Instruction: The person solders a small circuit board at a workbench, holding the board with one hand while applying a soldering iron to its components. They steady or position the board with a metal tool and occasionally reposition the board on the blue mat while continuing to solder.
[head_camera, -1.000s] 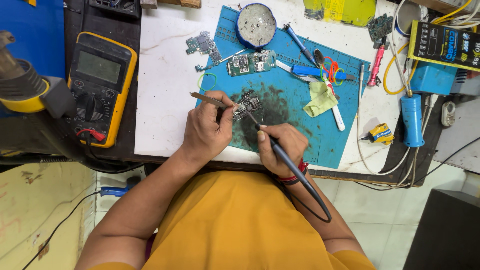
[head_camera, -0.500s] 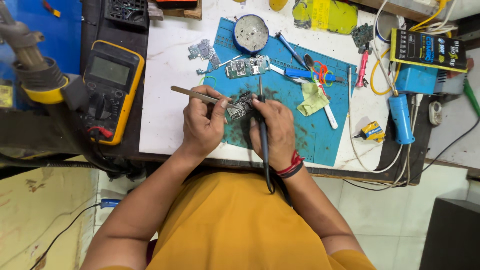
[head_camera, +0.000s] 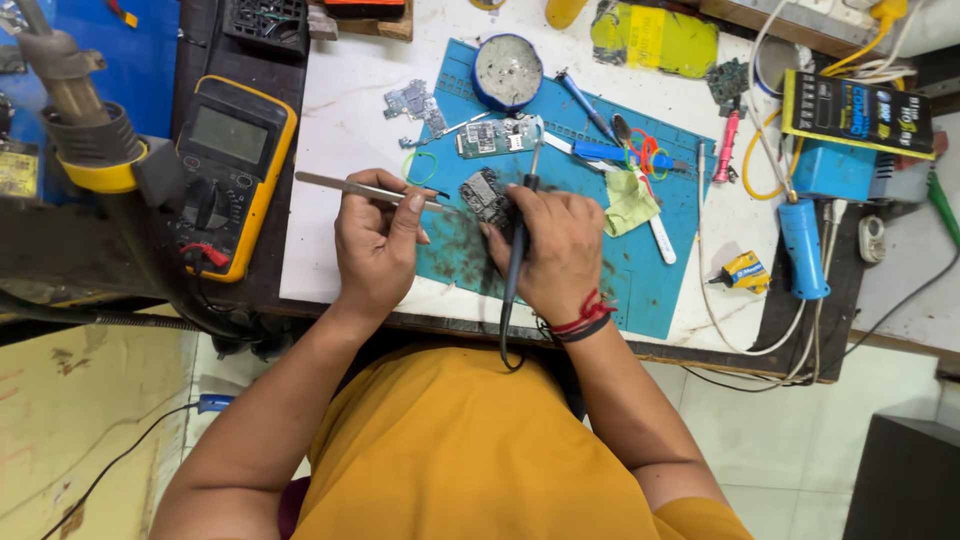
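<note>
Behind right hand (head_camera: 555, 250), half-hidden circuit board (head_camera: 487, 195)

The tweezers (head_camera: 365, 189) are looking like shiny bare metal, the blue mat (head_camera: 640, 270) is looking matt, rubbery and scorched, and the multimeter (head_camera: 228, 175) is showing yellow plastic casing.

- Your tweezers (head_camera: 365, 189) are slim and silver, lying almost level, tips toward the board.
- The small grey circuit board (head_camera: 486, 194) lies flat on the blue mat.
- Your dark soldering iron (head_camera: 519, 240) stands nearly upright beside it.
</note>
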